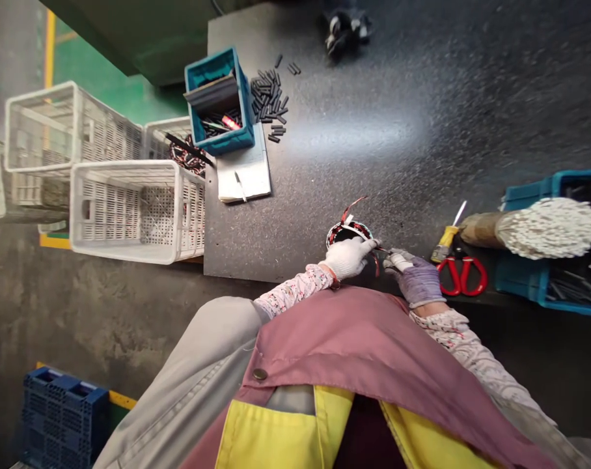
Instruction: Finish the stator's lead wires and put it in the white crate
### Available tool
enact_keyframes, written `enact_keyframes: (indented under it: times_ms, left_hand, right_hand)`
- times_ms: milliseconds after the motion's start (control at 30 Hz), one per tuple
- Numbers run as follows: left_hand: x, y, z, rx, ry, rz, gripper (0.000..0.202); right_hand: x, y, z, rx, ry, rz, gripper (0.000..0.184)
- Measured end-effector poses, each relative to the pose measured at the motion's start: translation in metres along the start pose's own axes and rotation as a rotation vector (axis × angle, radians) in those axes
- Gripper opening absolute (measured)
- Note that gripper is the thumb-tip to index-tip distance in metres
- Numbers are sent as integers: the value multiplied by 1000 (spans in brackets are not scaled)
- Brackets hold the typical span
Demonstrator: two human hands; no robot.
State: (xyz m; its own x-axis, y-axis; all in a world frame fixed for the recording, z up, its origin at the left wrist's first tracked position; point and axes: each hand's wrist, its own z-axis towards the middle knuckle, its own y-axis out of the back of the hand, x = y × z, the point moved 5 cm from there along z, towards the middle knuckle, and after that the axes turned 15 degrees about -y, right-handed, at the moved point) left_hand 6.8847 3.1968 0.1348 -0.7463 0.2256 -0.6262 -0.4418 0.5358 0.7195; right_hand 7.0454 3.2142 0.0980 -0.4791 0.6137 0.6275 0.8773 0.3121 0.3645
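My left hand (348, 256), in a white glove, is closed on a round wound coil (350, 230) with red and white wires at the near edge of the dark table (373, 130). Fingers pinch a thin red wire at the coil's right side. My right hand (417, 279), in a purple-grey glove, is closed next to it, gripping a small white piece I cannot make out. The two hands almost touch.
Red-handled scissors (462, 273) and a yellow-handled screwdriver (448, 234) lie right of my hands. A bundle of white sticks (549, 228) rests on a blue bin (534, 280). Farther off stand a teal box (220, 101), loose black tubes (270, 98), a notepad (244, 174). White crates (129, 212) stand left.
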Motion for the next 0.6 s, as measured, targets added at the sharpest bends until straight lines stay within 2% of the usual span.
enact_keyframes:
  times_ms: [100,267,433,600]
  left_hand:
    - [1,0,0,1,-5,-2,54]
    - [1,-1,0,-21,-10,-3,55]
    - [1,-3,-2,-28,-35,2,56]
    - [3,-2,0,-22,-43,-10,54]
  right_hand:
    - [4,-2,3,-29,-73,29,33]
    - [23,13,-1,13,6,-118,26]
    - [15,15,-5,86,-84,-22,39]
    - [30,-1,-1,-8,-40,-204,21]
